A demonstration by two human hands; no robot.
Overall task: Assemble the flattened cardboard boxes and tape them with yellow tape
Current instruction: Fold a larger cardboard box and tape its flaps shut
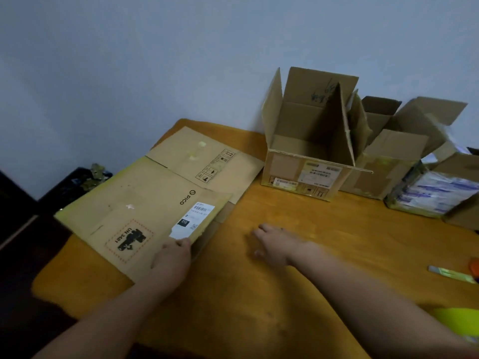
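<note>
Cardboard box (pixel 145 203), flat, corner in pinch of left hand (pixel 172 257); right hand (pixel 274 244) spread on wooden table (pixel 324 242).

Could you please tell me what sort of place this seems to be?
Probably a plain room used for packing: a wooden table against a bare wall, flattened cardboard gripped by the left hand, and open boxes standing at the back.

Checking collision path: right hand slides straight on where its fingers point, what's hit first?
The right hand would probably meet the flattened cardboard box first, at its right edge near the white label; only bare table lies between.
</note>
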